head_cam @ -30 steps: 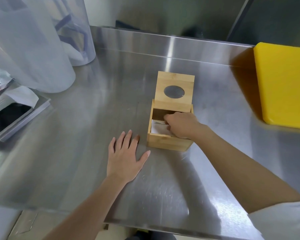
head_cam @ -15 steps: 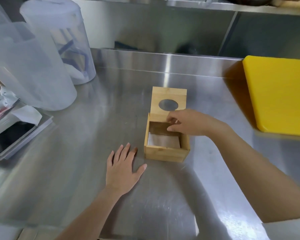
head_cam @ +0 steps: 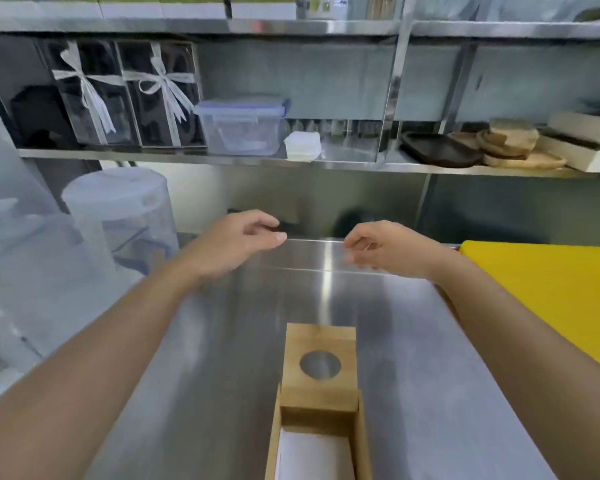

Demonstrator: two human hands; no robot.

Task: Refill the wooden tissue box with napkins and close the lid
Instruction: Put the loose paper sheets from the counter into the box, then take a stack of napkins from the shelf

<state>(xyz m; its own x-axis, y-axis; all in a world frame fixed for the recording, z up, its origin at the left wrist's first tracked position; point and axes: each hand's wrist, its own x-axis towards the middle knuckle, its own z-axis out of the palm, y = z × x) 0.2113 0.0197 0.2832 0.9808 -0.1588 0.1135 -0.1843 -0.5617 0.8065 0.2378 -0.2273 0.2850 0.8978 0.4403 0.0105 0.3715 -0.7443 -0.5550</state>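
Observation:
The wooden tissue box (head_cam: 274, 441) stands on the steel counter at the bottom centre. Its lid (head_cam: 319, 362), with a round hole, stands up open at the box's far side. White napkins (head_cam: 314, 455) lie inside. A white napkin stack (head_cam: 302, 145) sits on the shelf above the counter. My left hand (head_cam: 236, 242) and my right hand (head_cam: 383, 247) are raised over the back of the counter, far beyond the box and below that shelf. Both hold nothing, with fingers loosely curled and apart.
A yellow cutting board (head_cam: 548, 299) lies at the right. Translucent plastic containers (head_cam: 118, 216) stand at the left. The shelf (head_cam: 354, 164) carries a clear lidded food box (head_cam: 243, 128), ribbon-tied gift boxes (head_cam: 125, 95) and wooden plates (head_cam: 506, 147).
My right hand left the box and my left hand lifted off the counter. Both rose toward the back. The view tilted up, so the shelf shows and the box sits lower.

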